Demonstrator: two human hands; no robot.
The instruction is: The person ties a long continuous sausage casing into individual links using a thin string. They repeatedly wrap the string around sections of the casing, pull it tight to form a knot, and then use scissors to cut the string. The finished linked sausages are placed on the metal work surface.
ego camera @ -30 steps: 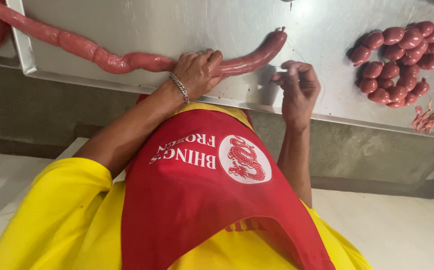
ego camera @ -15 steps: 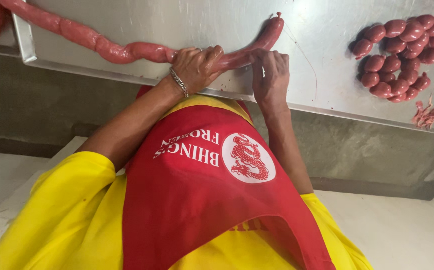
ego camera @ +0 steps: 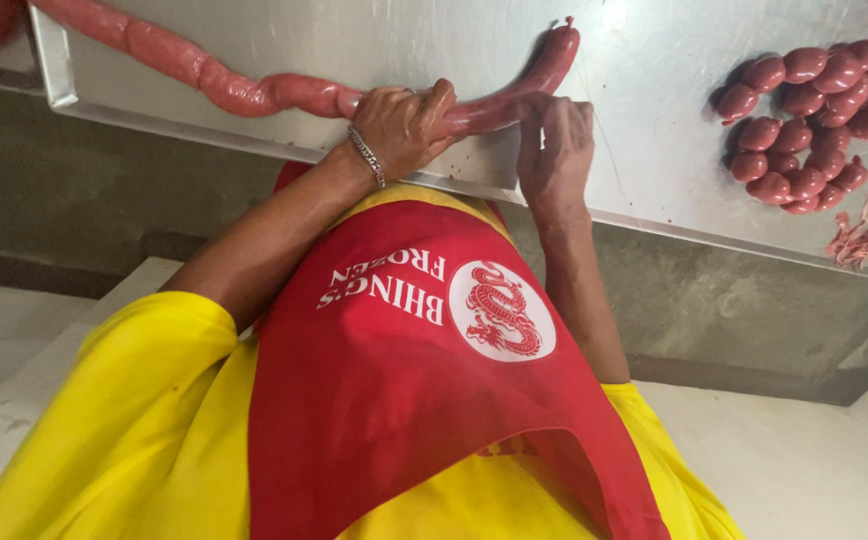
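Both hands [ego camera: 409, 125] [ego camera: 552, 140] apparently pinch one long sausage [ego camera: 254, 90].

Bare steel counter [ego camera: 654, 90] lies open between the sausage rope's tip [ego camera: 554, 55] and the pile of links [ego camera: 814, 125] at upper right. Casing scraps [ego camera: 854, 240] sit near the counter edge, right. Rope blocks upper left.
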